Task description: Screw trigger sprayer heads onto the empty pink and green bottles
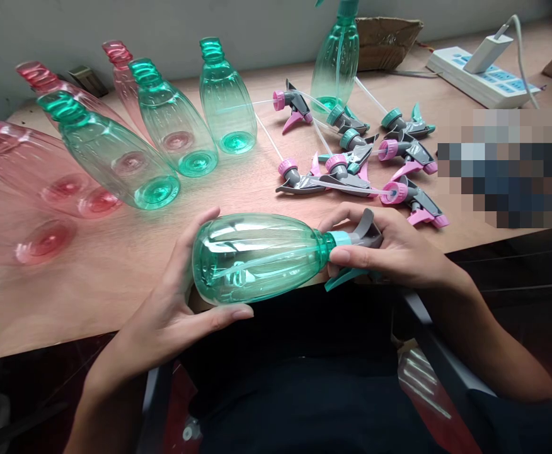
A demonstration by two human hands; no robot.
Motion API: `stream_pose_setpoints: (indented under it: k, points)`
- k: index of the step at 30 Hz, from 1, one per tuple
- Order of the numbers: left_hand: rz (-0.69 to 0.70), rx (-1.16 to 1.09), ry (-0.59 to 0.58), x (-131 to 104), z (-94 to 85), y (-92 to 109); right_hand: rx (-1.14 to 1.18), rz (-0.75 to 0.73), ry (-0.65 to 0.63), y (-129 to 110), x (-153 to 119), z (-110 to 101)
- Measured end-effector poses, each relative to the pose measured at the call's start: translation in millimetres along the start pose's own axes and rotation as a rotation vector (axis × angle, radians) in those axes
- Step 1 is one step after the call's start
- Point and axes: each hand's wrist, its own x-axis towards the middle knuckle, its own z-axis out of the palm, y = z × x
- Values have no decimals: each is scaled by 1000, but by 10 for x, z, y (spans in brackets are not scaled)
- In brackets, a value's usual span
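A clear green bottle (261,255) lies sideways between my hands at the table's front edge, its base to the left. My left hand (179,290) cups that base, thumb below and fingers behind. At the neck, my right hand (389,246) grips the grey and teal spray head (363,233), thumb and fingers around its light-blue collar. The head sits against the bottle mouth, and a thin tube shows inside. How tightly the collar is seated I cannot tell.
Green bottles (231,104) and red bottles (16,157) stand at the left. Several pink and teal spray heads (299,176) lie beyond my right hand. Behind are a fitted green bottle (335,63), cardboard (384,44) and a power strip (488,79).
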Motion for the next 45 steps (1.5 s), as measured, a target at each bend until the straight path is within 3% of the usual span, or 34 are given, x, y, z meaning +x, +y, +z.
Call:
stream_pose_setpoints:
  k: [45]
  points:
    - [-82,-53,-42,-15,-16,5,-10,27,3,3,-10,1]
